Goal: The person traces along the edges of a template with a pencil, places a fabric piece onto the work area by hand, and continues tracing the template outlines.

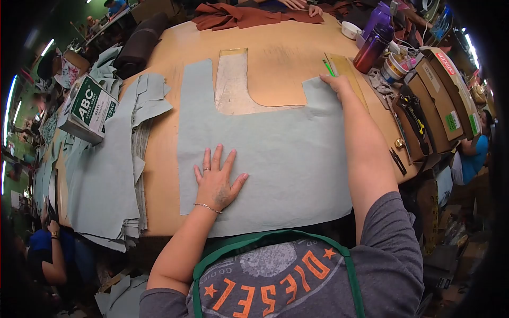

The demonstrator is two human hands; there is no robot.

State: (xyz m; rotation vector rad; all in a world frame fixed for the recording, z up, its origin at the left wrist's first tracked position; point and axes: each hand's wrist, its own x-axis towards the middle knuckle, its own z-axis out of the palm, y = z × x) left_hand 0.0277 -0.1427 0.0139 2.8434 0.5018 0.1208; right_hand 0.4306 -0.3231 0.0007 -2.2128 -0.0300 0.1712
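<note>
A large pale grey-blue sheet with a wide notch along its far side lies flat before me. My left hand rests on it, palm down, fingers spread. At the sheet's far right corner, my right hand has its thumb on the edge; the other fingers are mostly hidden. A green pen juts out beside these fingers, and I cannot tell whether they hold it. Inside the notch shows a whitish, worn, curved board, partly covered by the sheet.
Stacked grey-blue pieces lie at left under a cement can. Brown material lies at the far edge, near another person's hands. At right are a yellowish ruler, purple bottle, cardboard boxes and black snips.
</note>
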